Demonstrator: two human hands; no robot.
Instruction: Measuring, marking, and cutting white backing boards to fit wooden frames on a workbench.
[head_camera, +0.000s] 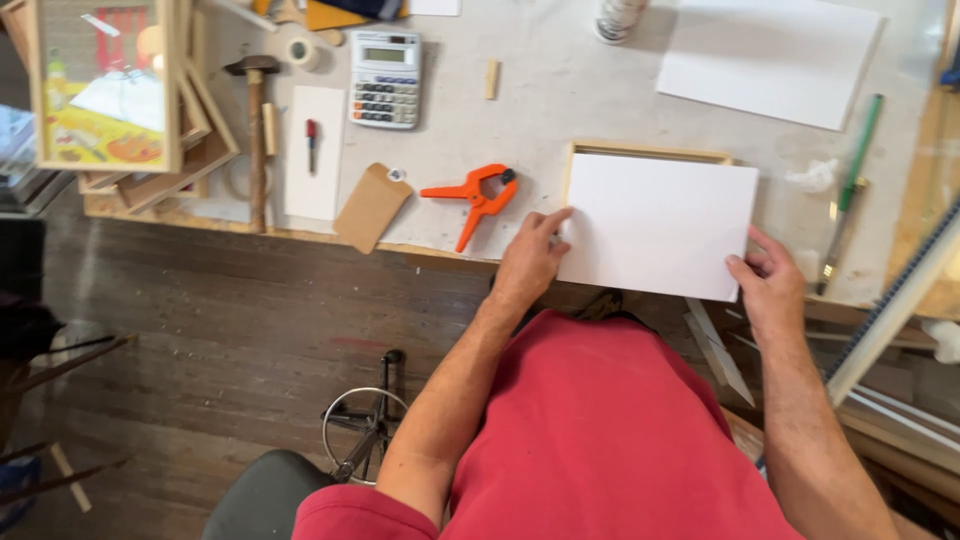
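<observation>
A white rectangular board (655, 222) lies over a light wooden frame (648, 151), whose far and left edges show past it. My left hand (532, 256) grips the board's left edge, the index finger stretched along its upper left corner. My right hand (770, 280) pinches the board at its lower right corner. The board's near edge hangs slightly over the front edge of the worktable (560, 90).
An orange spring clamp (474, 194) lies just left of my left hand, with a brown cardboard tag (371, 206) beside it. Farther left are a hammer (256, 130), a calculator (386, 78), a framed picture (105, 85). A white sheet (768, 60) and green tool (850, 185) lie right.
</observation>
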